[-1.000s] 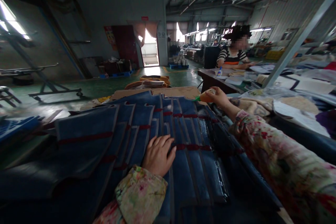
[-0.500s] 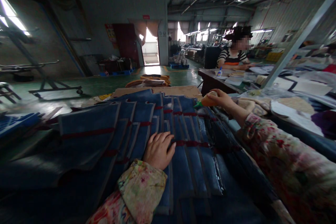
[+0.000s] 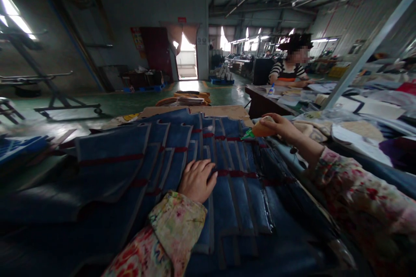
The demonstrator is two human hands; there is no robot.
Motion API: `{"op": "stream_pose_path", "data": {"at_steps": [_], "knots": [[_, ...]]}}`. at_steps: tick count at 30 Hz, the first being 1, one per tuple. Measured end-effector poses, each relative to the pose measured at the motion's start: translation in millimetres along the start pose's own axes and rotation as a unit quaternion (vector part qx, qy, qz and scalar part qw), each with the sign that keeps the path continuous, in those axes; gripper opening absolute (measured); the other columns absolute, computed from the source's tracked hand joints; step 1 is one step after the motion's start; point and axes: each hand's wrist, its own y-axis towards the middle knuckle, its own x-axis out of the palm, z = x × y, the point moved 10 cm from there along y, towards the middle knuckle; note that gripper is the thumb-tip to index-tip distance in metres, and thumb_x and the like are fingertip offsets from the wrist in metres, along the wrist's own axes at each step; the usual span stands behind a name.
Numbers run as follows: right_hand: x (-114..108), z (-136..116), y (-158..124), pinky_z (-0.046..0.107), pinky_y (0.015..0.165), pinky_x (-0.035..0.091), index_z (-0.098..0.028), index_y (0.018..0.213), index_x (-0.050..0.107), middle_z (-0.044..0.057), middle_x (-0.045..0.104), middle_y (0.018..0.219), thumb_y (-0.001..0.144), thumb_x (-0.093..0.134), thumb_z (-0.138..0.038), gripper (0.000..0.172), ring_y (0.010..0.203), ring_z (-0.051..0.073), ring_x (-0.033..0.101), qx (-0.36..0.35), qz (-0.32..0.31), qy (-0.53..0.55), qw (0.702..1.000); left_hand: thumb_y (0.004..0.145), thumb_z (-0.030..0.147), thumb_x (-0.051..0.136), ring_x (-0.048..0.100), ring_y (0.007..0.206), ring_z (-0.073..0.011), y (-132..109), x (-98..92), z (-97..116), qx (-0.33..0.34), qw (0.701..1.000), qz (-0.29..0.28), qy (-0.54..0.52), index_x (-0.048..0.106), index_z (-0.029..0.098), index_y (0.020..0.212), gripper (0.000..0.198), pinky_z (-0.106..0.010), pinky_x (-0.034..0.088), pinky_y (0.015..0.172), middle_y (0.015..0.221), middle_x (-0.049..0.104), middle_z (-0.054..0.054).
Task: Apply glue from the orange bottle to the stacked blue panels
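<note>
Overlapping blue fabric pieces [image 3: 130,156] with red strips and grey edging lie fanned across the table before me. My left hand [image 3: 197,180] lies flat on them, fingers stretched out, near the middle of the stack. My right hand [image 3: 282,127] is closed around an orange glue bottle [image 3: 261,130] with a green nozzle. The nozzle points down-left at the far right edge of the blue pieces.
A person in a striped top [image 3: 289,71] sits at a table [image 3: 263,99] at the back right. Papers and fabric pieces [image 3: 364,112] cover the bench on my right, beside a slanted metal post [image 3: 367,52]. A cardboard sheet [image 3: 224,111] lies beyond the stack. Metal racks [image 3: 55,91] stand at left.
My right hand with the bottle has drawn closer and lower along the right edge of the blue pieces. My left hand stays flat on the stack.
</note>
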Motion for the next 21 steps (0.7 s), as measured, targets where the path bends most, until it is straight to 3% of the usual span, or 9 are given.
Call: {"op": "stream_pose_path", "data": {"at_steps": [8,12,17,21], "knots": [[3.1,-2.6,-19.3,0.041,0.084,0.046,-0.020,0.105,0.059,0.007,0.064,0.097,0.070,0.060,-0.057,0.051,0.093,0.027,0.058,-0.002,-0.001,-0.025,1.000,0.088,0.032,0.043,0.054,0.107,-0.0202,0.9,-0.6,0.9,0.002,1.000,0.004,0.001,0.058,0.024,0.107,0.026,-0.044,0.032,0.099,0.115,0.061,-0.003],[5.3,-1.9,-29.6,0.040,0.086,0.046,-0.021,0.102,0.059,0.006,0.064,0.097,0.069,0.061,-0.057,0.049,0.095,0.027,0.058,0.007,-0.021,-0.007,1.000,0.088,0.032,0.043,0.054,0.107,-0.0200,-0.1,0.5,0.9,0.006,1.000,0.008,0.004,0.058,0.023,0.107,0.025,-0.044,0.033,0.099,0.114,0.061,-0.003],[-0.7,-6.9,-27.1,0.043,0.087,0.045,-0.021,0.106,0.057,0.007,0.063,0.100,0.069,0.059,-0.057,0.051,0.097,0.028,0.057,-0.015,0.024,-0.016,0.999,0.088,0.031,0.043,0.054,0.107,-0.0201,0.1,-0.1,1.0,0.006,1.000,0.012,0.008,0.058,0.024,0.106,0.025,-0.043,0.033,0.098,0.114,0.061,-0.003],[6.1,-10.7,-33.8,0.043,0.089,0.044,-0.023,0.104,0.058,0.006,0.063,0.101,0.070,0.059,-0.055,0.047,0.100,0.028,0.056,-0.040,-0.004,-0.032,0.999,0.088,0.031,0.043,0.054,0.107,-0.0200,0.5,-1.8,1.7,0.006,1.000,0.016,0.007,0.058,0.024,0.106,0.025,-0.043,0.033,0.099,0.114,0.062,-0.003]]}}
